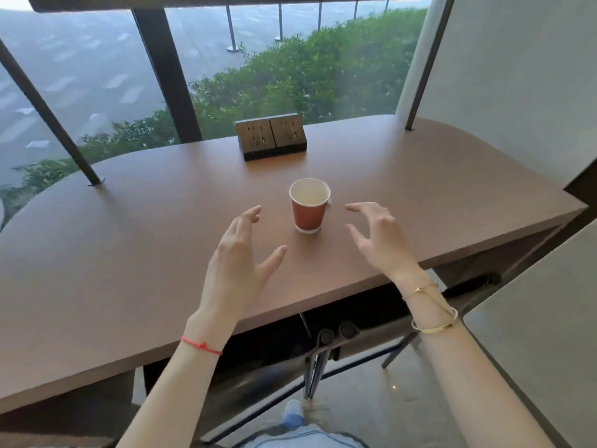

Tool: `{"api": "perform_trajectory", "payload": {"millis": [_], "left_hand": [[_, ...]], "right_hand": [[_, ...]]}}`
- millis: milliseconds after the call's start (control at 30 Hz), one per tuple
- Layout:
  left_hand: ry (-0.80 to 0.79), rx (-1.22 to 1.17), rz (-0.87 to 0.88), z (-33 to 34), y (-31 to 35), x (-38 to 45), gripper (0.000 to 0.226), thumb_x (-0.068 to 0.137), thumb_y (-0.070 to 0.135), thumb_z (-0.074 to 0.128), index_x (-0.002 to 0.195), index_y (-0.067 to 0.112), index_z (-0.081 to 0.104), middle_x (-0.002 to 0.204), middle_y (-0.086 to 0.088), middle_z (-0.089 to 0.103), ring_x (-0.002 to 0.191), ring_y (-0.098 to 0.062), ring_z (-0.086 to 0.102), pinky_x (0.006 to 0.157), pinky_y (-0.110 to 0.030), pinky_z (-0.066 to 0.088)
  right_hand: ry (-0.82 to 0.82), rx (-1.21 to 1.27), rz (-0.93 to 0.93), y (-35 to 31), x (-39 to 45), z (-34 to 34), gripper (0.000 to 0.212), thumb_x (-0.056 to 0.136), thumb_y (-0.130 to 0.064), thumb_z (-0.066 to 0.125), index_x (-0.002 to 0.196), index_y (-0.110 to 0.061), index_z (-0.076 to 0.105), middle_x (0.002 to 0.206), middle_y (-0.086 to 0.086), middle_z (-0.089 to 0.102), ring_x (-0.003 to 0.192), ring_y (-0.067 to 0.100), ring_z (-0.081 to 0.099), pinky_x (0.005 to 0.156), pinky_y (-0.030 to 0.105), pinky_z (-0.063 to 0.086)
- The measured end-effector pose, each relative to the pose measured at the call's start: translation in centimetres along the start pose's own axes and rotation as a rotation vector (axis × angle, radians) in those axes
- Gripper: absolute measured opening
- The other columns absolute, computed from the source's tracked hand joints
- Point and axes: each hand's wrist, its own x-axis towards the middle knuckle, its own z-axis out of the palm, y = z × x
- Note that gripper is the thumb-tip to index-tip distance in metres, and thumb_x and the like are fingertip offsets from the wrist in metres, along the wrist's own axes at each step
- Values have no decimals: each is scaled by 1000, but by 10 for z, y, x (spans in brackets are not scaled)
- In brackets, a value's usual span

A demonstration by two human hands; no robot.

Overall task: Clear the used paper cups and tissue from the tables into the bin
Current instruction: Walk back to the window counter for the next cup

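standing upright on the brown table [135,253], a red paper cup [309,205] sits between two hands, touching neither. left hand [240,250] and right hand [376,237] hover with fingers spread, grasping nothing. a socket block [271,135] sits behind the cup.

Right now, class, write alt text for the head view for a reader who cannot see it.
Two open hands, left and right, hover either side of an upright red paper cup on a brown table. Behind it sits a socket block by a window.
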Motion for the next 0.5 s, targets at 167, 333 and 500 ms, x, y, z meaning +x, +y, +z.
{"api": "perform_trajectory", "payload": {"millis": [167,333,500], "left_hand": [[-76,-18,-17,28,2,50,87,74,48,75,145,19,34,133,2,53,119,-13,52,91,-28,45],[-145,-40,-64,54,12,70,100,71,50,77,150,19,23,142,2,47,125,-14,48,92,-28,43],[-121,-101,-156,76,25,78,100,71,45,78,149,25,19,137,6,52,124,-15,49,86,-24,39]], "right_hand": [[-88,18,3,12,62,19,41,92,-14,59,132,-16,54,133,3,54,125,22,44,100,20,29],[-156,-5,-26,19,99,34,47,92,-18,57,138,-17,48,140,3,50,129,25,39,105,28,32],[-248,-38,-200,24,117,41,31,92,-14,54,120,-17,64,126,3,62,118,27,46,98,32,40]]}}
